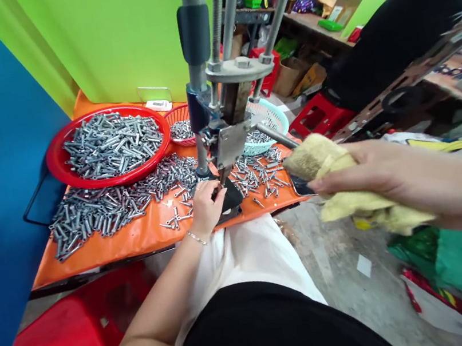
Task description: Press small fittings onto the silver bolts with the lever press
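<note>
My right hand (357, 174) is wrapped round the press lever (275, 134), whose end is padded with a yellow cloth (319, 154); the forearm is smeared by motion. The hand press (231, 144) stands upright at the table's front edge. My left hand (207, 202), with a bracelet on the wrist, is at its base under the ram. The left thumb and fingers are pinched together there, and what they hold is too small and hidden to make out. Loose metal eye-ended pins (175, 219) lie left of this hand, and more pins (259, 174) lie right of the press.
On the orange-covered table (125, 249), a red basin (55, 159) is heaped with metal parts. Behind the press are a pink basket (179, 114) and a light-blue basket (277, 117). A red chair (57, 343) stands left; a cluttered bench (312, 22) is at back right.
</note>
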Demonstrator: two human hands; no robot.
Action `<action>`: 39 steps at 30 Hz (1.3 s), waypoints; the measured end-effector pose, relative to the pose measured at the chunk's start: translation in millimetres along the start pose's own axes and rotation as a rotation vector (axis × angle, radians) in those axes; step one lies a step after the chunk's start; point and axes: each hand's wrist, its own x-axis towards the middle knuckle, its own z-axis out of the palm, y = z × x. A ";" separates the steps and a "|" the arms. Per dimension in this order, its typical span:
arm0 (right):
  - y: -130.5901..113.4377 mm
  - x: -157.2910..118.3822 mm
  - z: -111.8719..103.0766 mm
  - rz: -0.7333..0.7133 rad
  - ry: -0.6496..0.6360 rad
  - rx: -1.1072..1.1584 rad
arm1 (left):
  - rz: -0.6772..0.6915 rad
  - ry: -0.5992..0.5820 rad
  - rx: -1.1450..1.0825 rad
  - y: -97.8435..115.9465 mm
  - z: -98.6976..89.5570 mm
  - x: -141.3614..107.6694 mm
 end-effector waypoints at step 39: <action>106.7 33.5 104.9 -0.108 0.022 0.339 | -1.015 -0.067 -0.978 62.7 -64.9 -2.0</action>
